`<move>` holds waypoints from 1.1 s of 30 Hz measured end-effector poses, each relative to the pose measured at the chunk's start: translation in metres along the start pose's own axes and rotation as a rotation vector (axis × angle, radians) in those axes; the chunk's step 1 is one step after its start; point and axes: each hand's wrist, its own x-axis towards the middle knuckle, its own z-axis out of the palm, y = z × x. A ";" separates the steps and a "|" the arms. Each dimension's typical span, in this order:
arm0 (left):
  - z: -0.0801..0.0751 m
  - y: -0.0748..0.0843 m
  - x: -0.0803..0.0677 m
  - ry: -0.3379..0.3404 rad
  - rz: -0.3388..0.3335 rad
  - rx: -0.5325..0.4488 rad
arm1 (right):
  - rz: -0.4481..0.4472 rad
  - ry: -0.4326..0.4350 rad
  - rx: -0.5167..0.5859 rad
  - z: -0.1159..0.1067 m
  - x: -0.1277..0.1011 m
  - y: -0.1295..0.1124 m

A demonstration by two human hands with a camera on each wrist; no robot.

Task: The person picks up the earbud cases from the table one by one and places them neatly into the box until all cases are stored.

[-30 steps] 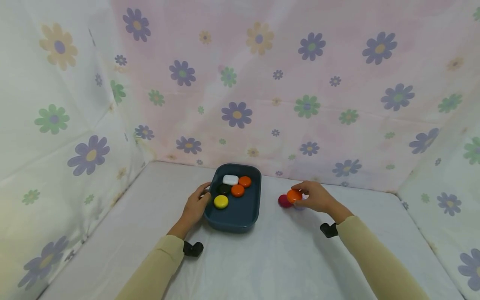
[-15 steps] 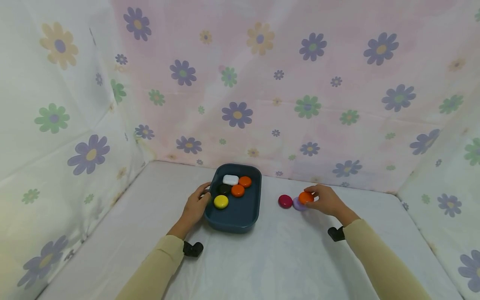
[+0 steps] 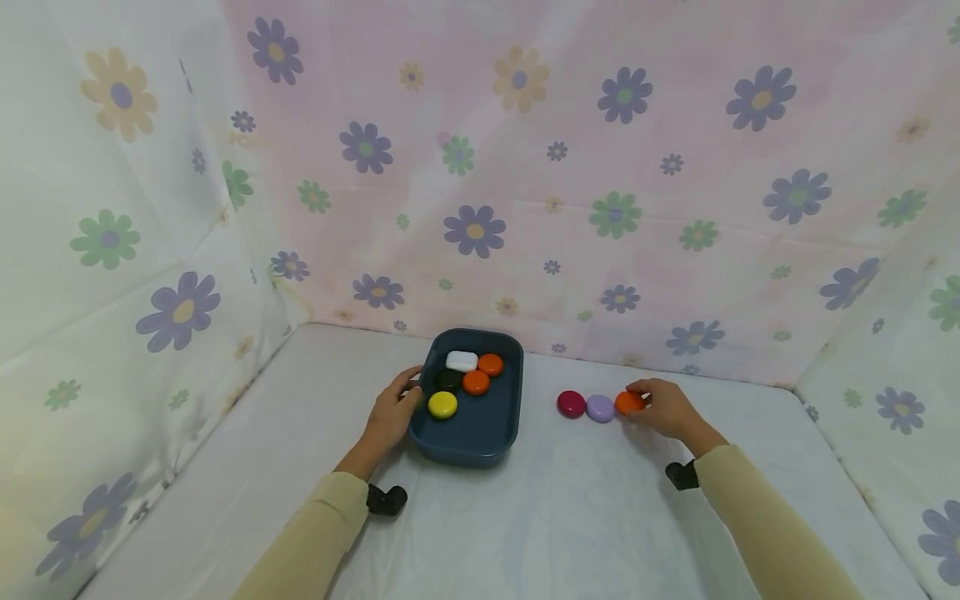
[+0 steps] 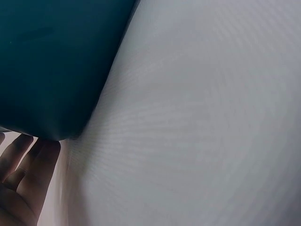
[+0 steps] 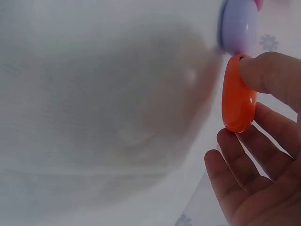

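An orange disc [image 3: 627,404], pinched between thumb and fingers of the right hand [image 3: 671,409], is just beside a lilac disc [image 3: 600,408], with a red disc [image 3: 572,404] beyond. The left hand [image 3: 391,412], fingers slightly spread, touches the left side of a tray [image 3: 474,435] holding five pieces.
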 end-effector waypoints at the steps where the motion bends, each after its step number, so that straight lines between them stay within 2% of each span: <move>1: 0.000 0.000 0.000 0.000 0.001 -0.001 | 0.005 -0.003 0.001 0.001 0.000 0.002; 15: 0.001 0.001 -0.001 -0.002 0.003 -0.009 | 0.055 -0.023 0.018 0.007 0.001 0.011; 25: 0.001 0.001 0.000 0.003 0.004 -0.007 | 0.020 -0.016 0.010 0.006 0.001 0.007; 33: 0.000 0.000 0.001 0.001 -0.001 -0.007 | -0.082 0.071 0.031 0.006 0.007 -0.004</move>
